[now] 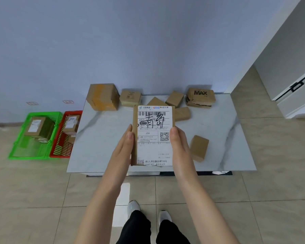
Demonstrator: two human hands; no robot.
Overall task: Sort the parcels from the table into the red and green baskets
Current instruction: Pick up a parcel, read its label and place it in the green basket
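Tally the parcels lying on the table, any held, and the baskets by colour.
Parcels on the table: 7
Held parcel, between left hand and right hand: 1
Green basket: 1
Red basket: 1
Total: 10
Parcels inside the baskets overlap, so uncounted.

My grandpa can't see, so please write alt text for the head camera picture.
Left hand and right hand hold a brown parcel, label facing the camera, above a marble table scattered with more parcels. A green basket and a red basket on the floor beside it hold parcels.
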